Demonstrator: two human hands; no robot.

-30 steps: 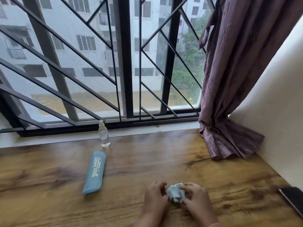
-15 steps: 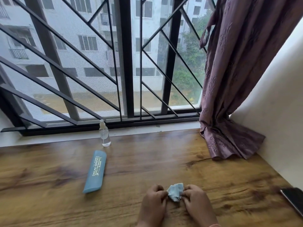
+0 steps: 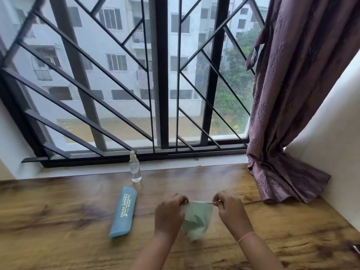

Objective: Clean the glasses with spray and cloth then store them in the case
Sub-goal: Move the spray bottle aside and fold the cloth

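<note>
The cloth (image 3: 196, 219), bunched into a small wad between both hands a second ago, is now pulled open: the left hand (image 3: 170, 213) and right hand (image 3: 231, 211) have moved apart, each pinching an upper corner (the sheet hangs slack between them above the table (image 3: 58, 221))

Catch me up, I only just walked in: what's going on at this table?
A person is holding a pale green cloth spread out between both hands. The left hand and right hand each pinch a top corner, and the rest hangs down above the wooden table. The blue glasses case lies on the table to the left. The clear spray bottle stands upright behind it, by the window. No glasses are in view.
</note>
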